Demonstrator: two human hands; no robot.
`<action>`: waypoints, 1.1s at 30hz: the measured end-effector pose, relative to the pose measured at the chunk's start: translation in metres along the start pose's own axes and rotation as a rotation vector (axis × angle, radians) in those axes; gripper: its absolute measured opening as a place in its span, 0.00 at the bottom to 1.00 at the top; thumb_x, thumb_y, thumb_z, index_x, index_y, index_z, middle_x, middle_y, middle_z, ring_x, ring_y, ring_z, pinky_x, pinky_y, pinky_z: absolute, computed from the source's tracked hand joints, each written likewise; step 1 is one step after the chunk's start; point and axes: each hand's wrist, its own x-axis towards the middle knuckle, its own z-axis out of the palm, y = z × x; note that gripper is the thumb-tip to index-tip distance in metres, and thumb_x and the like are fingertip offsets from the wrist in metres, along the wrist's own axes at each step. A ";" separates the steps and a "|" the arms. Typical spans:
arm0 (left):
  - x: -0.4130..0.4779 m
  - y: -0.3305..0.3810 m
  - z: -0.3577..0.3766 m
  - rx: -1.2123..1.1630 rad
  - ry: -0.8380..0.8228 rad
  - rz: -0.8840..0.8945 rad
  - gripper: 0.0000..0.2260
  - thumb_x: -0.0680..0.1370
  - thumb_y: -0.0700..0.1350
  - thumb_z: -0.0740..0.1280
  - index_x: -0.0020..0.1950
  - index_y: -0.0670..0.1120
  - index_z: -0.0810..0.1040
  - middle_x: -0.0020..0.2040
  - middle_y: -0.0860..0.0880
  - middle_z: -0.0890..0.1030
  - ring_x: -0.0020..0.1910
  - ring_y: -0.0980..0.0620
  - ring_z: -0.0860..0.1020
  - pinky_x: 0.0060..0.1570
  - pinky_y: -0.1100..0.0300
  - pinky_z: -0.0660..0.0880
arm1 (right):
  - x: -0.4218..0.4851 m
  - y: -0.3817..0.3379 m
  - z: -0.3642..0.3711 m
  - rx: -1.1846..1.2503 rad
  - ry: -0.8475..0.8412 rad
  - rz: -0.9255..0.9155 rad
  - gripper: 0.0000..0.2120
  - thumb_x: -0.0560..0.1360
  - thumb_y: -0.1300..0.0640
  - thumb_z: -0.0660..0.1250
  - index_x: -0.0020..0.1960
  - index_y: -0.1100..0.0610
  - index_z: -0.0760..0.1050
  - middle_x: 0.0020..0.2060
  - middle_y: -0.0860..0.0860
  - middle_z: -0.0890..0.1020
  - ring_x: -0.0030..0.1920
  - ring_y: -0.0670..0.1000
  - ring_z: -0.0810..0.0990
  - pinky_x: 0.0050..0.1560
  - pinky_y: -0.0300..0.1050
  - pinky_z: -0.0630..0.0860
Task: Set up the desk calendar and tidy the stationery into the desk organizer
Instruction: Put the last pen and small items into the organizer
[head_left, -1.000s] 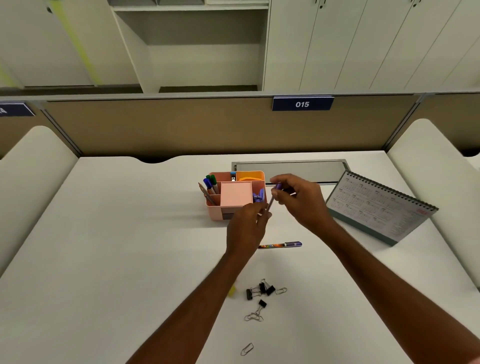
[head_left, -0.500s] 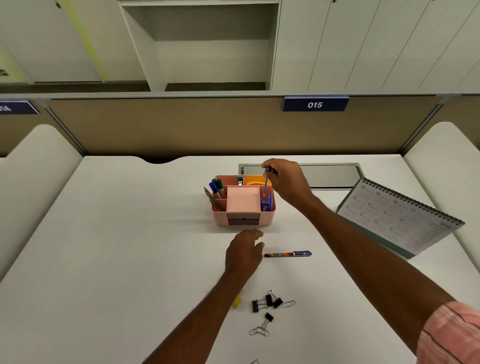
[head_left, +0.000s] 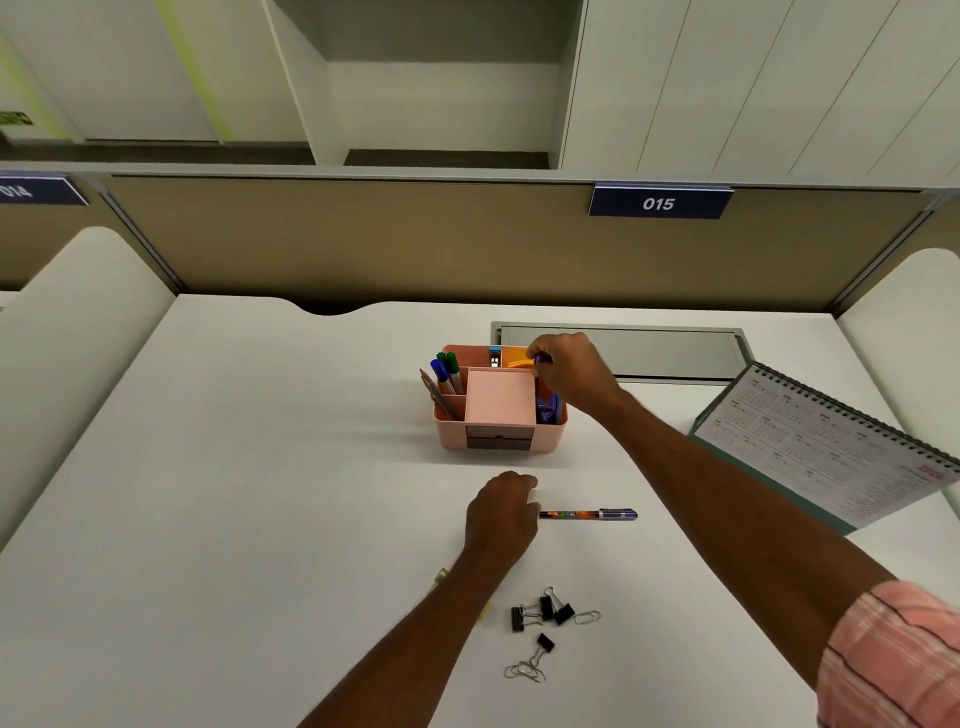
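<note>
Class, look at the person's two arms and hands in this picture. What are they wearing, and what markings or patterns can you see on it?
The right arm has a pink sleeve with thin dark stripes in a check pattern, pushed up so the forearm is bare. The left arm shows no sleeve in view. Both the left hand and right hand are bare: no gloves, and no rings or watch that can be made out.

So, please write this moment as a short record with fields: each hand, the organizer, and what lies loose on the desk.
right hand: over the pink organizer, lowering a purple pen into its right compartment
left hand: on the desk, at the end of a patterned pen
loose: binder clips, paper clips
calendar: right side of desk
</note>
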 end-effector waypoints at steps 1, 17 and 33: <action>0.001 -0.001 0.001 0.009 -0.002 0.004 0.19 0.83 0.50 0.66 0.75 0.49 0.75 0.72 0.51 0.77 0.71 0.52 0.74 0.70 0.58 0.70 | 0.001 0.000 0.000 -0.002 -0.003 0.003 0.09 0.81 0.60 0.67 0.59 0.60 0.82 0.55 0.57 0.85 0.53 0.56 0.84 0.56 0.53 0.83; 0.005 -0.005 0.013 0.125 0.007 0.090 0.19 0.83 0.51 0.66 0.74 0.50 0.74 0.69 0.50 0.77 0.69 0.50 0.73 0.64 0.56 0.74 | 0.000 0.002 -0.009 0.004 0.042 0.032 0.11 0.80 0.59 0.70 0.61 0.59 0.81 0.53 0.54 0.85 0.52 0.53 0.82 0.53 0.49 0.83; -0.009 0.003 0.027 0.201 0.112 0.194 0.08 0.82 0.50 0.67 0.57 0.51 0.83 0.52 0.51 0.80 0.51 0.52 0.77 0.49 0.58 0.76 | -0.113 0.055 -0.003 0.289 0.151 0.210 0.07 0.77 0.60 0.73 0.55 0.57 0.84 0.44 0.50 0.86 0.39 0.42 0.83 0.45 0.39 0.83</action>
